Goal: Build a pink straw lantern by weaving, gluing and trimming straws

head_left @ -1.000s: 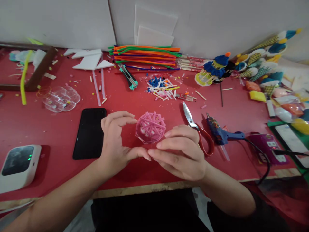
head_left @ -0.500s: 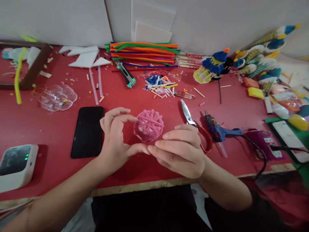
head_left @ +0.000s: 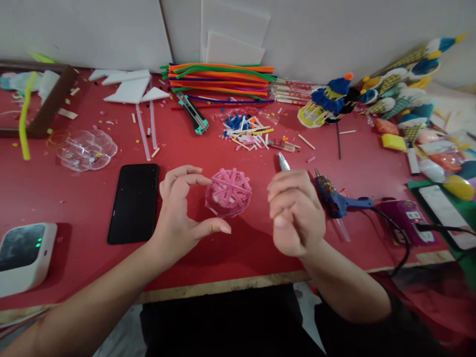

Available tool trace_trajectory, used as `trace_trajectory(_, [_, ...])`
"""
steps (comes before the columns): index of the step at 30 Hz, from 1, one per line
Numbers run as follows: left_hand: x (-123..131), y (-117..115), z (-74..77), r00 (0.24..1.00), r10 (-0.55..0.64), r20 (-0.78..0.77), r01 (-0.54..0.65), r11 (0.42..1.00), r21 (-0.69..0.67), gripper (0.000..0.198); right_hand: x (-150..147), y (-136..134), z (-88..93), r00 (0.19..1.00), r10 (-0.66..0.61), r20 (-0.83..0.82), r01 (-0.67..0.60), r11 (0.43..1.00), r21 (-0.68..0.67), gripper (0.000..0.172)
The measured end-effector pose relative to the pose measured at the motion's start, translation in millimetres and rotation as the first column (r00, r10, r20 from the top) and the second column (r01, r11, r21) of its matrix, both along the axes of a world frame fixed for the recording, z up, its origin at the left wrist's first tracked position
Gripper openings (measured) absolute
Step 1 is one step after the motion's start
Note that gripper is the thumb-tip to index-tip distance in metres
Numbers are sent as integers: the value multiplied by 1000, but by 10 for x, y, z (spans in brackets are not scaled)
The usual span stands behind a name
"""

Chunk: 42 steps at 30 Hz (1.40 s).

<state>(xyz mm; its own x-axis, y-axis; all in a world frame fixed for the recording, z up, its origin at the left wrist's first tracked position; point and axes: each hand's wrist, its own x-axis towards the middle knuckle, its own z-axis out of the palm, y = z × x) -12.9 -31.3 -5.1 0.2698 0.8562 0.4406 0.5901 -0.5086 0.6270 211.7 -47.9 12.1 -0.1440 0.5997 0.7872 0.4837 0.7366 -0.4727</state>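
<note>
The right hand (head_left: 297,213) has drawn away, fingers curled, right of the pink ball (head_left: 231,191), seemingly leaving it to the left hand (head_left: 178,210), fingers spread wide; either's hold is unclear

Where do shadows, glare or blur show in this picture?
In the head view, a soft shadow falls on the red table beside the white device, whose green lights glow; the scissors' blade glints; the red patch at lower right looks smeared; the pink latticed piece is fairly sharp.
</note>
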Motion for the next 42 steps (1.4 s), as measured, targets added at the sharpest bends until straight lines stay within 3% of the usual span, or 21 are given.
trace_trajectory(3, [-11,-5,-13,999,-52,4,52,998,-27,78,71,118,-94,978,-91,-189,68,990,-125,26])
trace_trajectory(6, [16,-21,-76,996,-90,0,90,994,-54,91,119,245,-157,890,-220,-400,111,954,-279,29])
trace_trajectory(10, [107,-30,-186,993,-104,63,110,989,-103,104,152,352,-156,712,-291,-639,-32,896,-443,21])
trace_trajectory(14, [172,-25,-190,997,-73,26,76,984,-163,80,201,385,-147,642,-370,-671,-148,799,-582,13])
trace_trajectory(18, [152,-20,-129,995,-87,54,96,978,-183,69,277,423,-157,607,-348,-715,-276,751,-600,15])
trace_trajectory(22, [109,2,-84,978,-173,116,182,981,-74,56,318,453,-157,645,-192,-740,-449,688,-570,40])
trace_trajectory(25, [102,14,-71,968,-215,130,221,974,-41,53,269,441,-159,679,-219,-701,-415,672,-613,46])
trace_trajectory(28, [106,7,-68,959,-234,159,243,969,-38,55,186,413,-172,689,-306,-657,-323,683,-656,40])
trace_trajectory(33, [86,-18,-50,960,-242,143,249,968,-34,56,117,361,-187,754,-377,-538,-197,653,-732,14])
trace_trajectory(37, [73,-12,-16,968,-246,47,245,969,14,55,125,343,-216,764,-406,-502,-123,673,-729,17])
trace_trajectory(39, [75,0,-1,966,-257,-3,256,965,59,55,140,349,-253,788,-404,-466,-78,684,-726,33])
trace_trajectory(42, [77,14,10,961,-271,-62,277,949,153,52,161,353,-303,872,-277,-405,-65,753,-655,27])
